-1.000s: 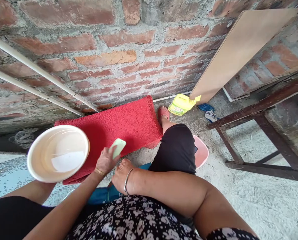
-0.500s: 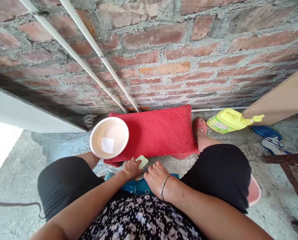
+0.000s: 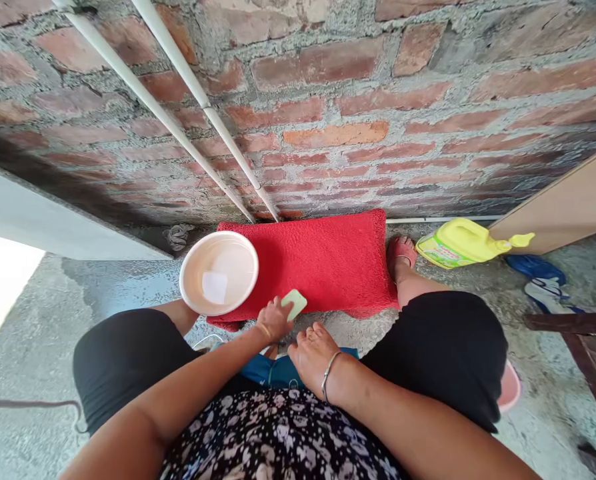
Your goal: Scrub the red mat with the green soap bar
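My left hand [image 3: 274, 320] grips a pale green flat piece [image 3: 294, 305] with rounded corners. Its underside is hidden, so I cannot tell its exact kind. The piece is over the near edge of a red, towel-like cloth [image 3: 323, 260] draped over a low support. A pale basin [image 3: 185, 283] stands on the cloth's left end, holding water with a bright reflection. My right hand [image 3: 314, 353] is curled above blue fabric [image 3: 268, 373] at my lap; its palm side is out of sight.
A yellow jug [image 3: 458, 243] lies tilted on the floor at the right, near my foot. Two white pipes [image 3: 178, 133] run down the brick wall [image 3: 328, 73]. A dark wooden frame [image 3: 578, 323] and a shoe [image 3: 548, 293] are at the far right; a white panel [image 3: 68, 220] stands left.
My left hand has moved forward and slightly right, carrying the pale green piece from the cloth's near edge onto it. My right hand stays in place.
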### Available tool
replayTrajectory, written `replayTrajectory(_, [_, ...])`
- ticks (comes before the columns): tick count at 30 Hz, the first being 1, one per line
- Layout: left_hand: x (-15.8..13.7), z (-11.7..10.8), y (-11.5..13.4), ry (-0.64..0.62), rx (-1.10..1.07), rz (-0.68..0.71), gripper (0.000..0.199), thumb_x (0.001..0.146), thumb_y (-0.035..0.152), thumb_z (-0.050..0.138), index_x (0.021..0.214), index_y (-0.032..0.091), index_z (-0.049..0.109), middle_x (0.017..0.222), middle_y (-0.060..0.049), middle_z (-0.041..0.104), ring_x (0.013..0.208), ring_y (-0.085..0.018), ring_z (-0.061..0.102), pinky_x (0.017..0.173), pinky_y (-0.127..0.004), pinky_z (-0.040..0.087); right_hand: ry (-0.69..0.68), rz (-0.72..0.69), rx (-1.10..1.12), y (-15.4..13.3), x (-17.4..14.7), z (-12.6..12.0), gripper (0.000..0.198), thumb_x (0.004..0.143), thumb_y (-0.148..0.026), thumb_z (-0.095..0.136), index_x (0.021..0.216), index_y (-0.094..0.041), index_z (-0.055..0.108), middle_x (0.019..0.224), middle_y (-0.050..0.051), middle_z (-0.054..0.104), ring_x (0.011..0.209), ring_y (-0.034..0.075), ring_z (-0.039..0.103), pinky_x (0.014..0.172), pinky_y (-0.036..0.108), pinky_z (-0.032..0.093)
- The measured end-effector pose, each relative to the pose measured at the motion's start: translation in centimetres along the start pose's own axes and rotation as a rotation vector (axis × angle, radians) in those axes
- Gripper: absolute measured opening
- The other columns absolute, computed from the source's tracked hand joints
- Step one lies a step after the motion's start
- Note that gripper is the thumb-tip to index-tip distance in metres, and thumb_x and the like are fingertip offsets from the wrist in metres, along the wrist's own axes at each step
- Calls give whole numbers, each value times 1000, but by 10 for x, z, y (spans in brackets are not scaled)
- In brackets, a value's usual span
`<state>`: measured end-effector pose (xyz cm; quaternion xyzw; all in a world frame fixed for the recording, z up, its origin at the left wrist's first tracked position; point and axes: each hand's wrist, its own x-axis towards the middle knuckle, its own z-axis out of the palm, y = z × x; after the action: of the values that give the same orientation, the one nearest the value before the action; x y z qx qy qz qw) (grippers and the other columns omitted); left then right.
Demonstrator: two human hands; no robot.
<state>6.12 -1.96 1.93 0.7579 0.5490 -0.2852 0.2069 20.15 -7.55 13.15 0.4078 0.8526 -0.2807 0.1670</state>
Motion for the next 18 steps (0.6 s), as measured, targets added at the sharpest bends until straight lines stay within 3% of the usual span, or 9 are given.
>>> replayTrajectory(4, [-26, 15, 6, -80, 6, 114, 42, 79, 45, 49, 118, 30, 52, 115, -11, 47, 104, -27, 53, 83, -38, 45, -23, -55, 8, -4, -7, -1, 25, 80, -21, 51, 99, -12, 65, 96, 17, 63, 97, 27, 57, 85, 44, 37])
replayTrajectory(11, [26, -16, 53, 41, 84, 313, 49, 80, 38, 54, 127, 32, 45, 131, -9, 40, 116, -28, 42, 95, -43, 37, -26, -22, 24, 2, -3, 0, 27, 76, -23, 57, 98, -11, 66, 97, 18, 63, 96, 29, 57, 87, 46, 36])
replayTrajectory(14, [35, -20, 40, 51, 169, 389, 49, 79, 31, 54, 127, 32, 47, 137, -9, 38, 120, -29, 39, 100, -48, 31, -17, 3, 26, 4, -3, -2, 25, 78, -21, 54, 98, -11, 65, 97, 17, 63, 96, 28, 57, 86, 44, 36])
replayTrajectory(18, [19, -27, -7, 28, 234, 276, 45, 76, 31, 57, 120, 29, 54, 130, -12, 43, 117, -31, 42, 99, -49, 32, 17, -39, 19, 1, -11, -4, 30, 72, -25, 60, 98, -10, 64, 92, 17, 62, 91, 28, 57, 85, 45, 36])
